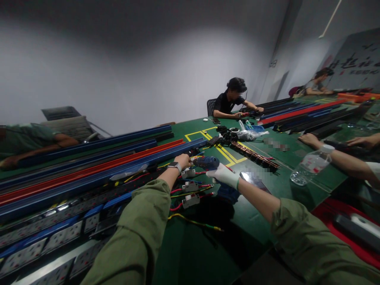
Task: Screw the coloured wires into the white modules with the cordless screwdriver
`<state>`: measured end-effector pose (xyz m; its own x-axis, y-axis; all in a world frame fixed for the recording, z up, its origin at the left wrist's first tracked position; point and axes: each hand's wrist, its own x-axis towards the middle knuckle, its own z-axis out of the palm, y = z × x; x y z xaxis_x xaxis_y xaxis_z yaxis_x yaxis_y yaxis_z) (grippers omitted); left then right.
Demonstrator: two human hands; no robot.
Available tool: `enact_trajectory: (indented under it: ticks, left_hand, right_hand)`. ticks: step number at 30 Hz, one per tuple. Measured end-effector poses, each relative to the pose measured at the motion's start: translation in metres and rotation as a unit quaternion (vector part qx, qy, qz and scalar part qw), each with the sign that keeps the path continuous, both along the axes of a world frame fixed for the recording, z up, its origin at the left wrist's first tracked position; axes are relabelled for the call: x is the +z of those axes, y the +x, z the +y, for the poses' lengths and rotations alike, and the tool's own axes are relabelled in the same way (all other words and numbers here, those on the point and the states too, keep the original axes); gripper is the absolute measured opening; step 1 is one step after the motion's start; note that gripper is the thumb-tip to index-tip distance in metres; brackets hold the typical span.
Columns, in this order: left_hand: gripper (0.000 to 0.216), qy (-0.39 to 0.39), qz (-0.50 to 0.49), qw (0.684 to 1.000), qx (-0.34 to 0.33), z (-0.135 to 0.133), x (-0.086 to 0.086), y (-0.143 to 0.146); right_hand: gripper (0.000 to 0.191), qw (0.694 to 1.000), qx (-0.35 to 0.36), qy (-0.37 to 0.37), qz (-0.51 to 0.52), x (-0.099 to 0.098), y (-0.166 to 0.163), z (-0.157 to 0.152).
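Observation:
My right hand (226, 176), in a white glove, grips a blue cordless drill (209, 162) that points left. Its battery end hangs below the glove, over the green table (190, 249). At the drill's nose is my left hand (183, 160), bare, with a watch on the wrist. Its fingers are curled at the end of a long black strip (139, 183); what they pinch is hidden. White breaker-like blocks (190, 201) with red and yellow-green wires lie just below my left hand. A loose yellow-green wire (196, 222) rests nearer me.
Socket strips (62, 237) and blue and orange rails (97, 168) fill the left side. A phone (254, 182) and a plastic bottle (311, 165) stand to the right. Copper bars (255, 155) lie ahead. Co-workers (230, 99) sit around the table; another person's hands are at right.

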<state>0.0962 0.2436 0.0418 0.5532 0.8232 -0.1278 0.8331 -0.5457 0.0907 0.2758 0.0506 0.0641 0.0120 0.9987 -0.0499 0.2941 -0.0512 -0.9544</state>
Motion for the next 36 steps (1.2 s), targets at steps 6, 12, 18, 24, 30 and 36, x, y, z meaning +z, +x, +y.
enact_trajectory:
  ticks: [6,12,18,24,30,36]
  left_hand:
    - [0.034,-0.004,0.003,1.000,-0.001,0.000,0.001,-0.001]
    - [0.033,-0.005,0.006,1.000,0.004,-0.002,0.003,0.000]
    - [0.036,-0.009,0.002,1.000,0.007,-0.003,0.003,0.001]
    - [0.033,-0.013,0.002,1.000,0.006,-0.002,0.003,0.001]
    - [0.034,-0.008,0.004,1.000,0.004,-0.003,0.002,0.000]
    - [0.032,-0.006,0.002,1.000,0.007,-0.004,0.004,-0.001]
  right_hand:
    - [0.014,0.998,-0.029,-0.063,0.011,0.008,0.002,-0.001]
    - [0.017,0.984,0.012,-0.170,0.053,0.014,0.006,-0.006]
    - [0.023,0.985,-0.004,-0.155,0.071,0.009,0.006,-0.007]
    - [0.025,0.983,-0.003,-0.168,0.074,0.008,0.005,-0.008]
    - [0.025,0.982,0.000,-0.169,0.082,0.008,0.005,-0.008]
    - [0.032,0.982,-0.002,-0.167,0.085,0.008,0.006,-0.009]
